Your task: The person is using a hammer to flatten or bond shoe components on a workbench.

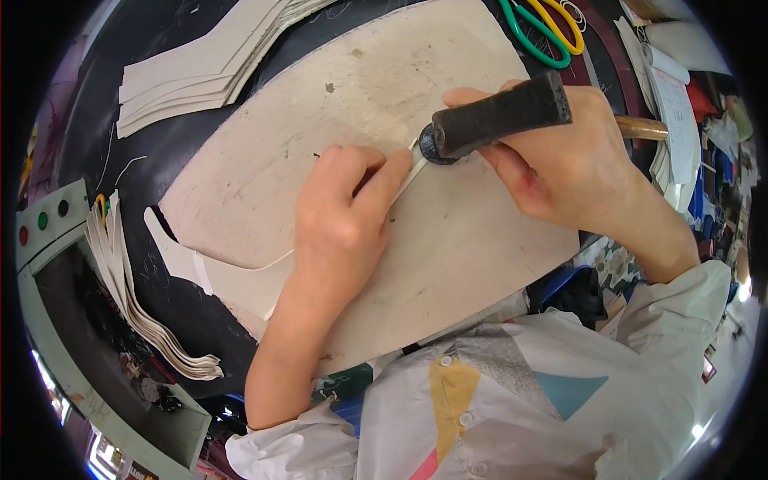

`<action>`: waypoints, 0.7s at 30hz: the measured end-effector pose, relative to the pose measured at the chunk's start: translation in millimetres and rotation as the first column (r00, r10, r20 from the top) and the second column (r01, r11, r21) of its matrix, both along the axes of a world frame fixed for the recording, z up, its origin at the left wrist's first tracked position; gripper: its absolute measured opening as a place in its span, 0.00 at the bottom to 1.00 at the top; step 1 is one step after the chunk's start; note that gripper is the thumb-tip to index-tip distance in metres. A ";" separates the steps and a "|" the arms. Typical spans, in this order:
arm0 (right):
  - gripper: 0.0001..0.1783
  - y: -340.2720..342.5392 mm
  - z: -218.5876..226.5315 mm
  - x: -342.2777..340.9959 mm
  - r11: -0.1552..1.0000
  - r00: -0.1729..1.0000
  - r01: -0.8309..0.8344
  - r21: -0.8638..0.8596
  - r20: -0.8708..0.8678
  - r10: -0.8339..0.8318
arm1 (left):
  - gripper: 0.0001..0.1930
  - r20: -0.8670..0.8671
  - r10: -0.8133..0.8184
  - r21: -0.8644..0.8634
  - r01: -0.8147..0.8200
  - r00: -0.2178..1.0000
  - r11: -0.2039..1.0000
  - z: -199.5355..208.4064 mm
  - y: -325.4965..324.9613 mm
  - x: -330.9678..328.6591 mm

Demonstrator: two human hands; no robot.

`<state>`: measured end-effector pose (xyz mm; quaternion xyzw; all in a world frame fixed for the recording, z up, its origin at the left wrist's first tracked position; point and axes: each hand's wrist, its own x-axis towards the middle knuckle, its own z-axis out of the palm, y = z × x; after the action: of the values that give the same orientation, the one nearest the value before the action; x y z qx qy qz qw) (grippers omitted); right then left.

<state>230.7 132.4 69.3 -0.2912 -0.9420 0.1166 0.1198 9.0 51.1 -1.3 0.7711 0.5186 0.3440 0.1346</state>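
A hammer (504,116) with a black head and a wooden handle is gripped in my right hand (572,156). Its round face rests on or just over the edge of a cream-coloured cut piece (240,282), which looks like leather or fabric. That piece lies on a worn beige board (472,248) and runs under my left hand (344,212). With the fingers of that hand, I pinch the piece's narrow edge close to the hammer's face. Part of the piece is hidden beneath my left hand and forearm.
Stacked cream cut pieces (188,72) lie at the far left, and a bundle of cream strips (144,308) hangs nearer. Green-handled scissors (532,36) sit beyond the board. A grey machine frame (60,212) with buttons stands at left. Papers (672,120) are at right.
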 end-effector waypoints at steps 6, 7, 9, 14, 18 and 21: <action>0.24 7.8 6.6 -10.8 0.999 0.999 -0.028 0.030 -0.025 0.029 | 0.17 -0.210 -0.027 0.118 0.053 0.977 0.992 4.9 -5.1 11.0; 0.24 5.8 5.8 -12.3 0.997 0.999 -0.053 0.062 0.008 0.052 | 0.17 -0.126 -0.033 0.070 0.042 0.992 0.997 3.3 -5.0 8.9; 0.24 8.0 3.1 -15.1 0.995 0.998 -0.062 0.076 0.018 0.061 | 0.17 0.034 -0.021 -0.032 0.022 0.999 0.999 1.6 -4.6 0.0; 0.26 5.0 11.4 -20.8 0.998 0.999 -0.050 0.045 -0.003 0.050 | 0.15 -0.157 -0.024 0.019 0.027 0.987 0.999 10.0 -11.4 -1.7; 0.25 2.7 -4.2 -16.1 0.998 0.999 -0.045 0.045 -0.005 0.046 | 0.17 -0.002 0.026 -0.071 -0.026 1.000 0.997 4.5 -15.0 -3.8; 0.27 9.4 1.4 -16.1 0.991 0.998 -0.026 0.131 -0.049 0.033 | 0.21 -0.166 -0.013 0.001 0.013 0.986 1.000 5.4 -20.2 -5.9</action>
<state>214.6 141.8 70.8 -0.2656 -0.9484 0.0642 0.1607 3.1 30.9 4.1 0.8005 0.5226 0.2783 0.0925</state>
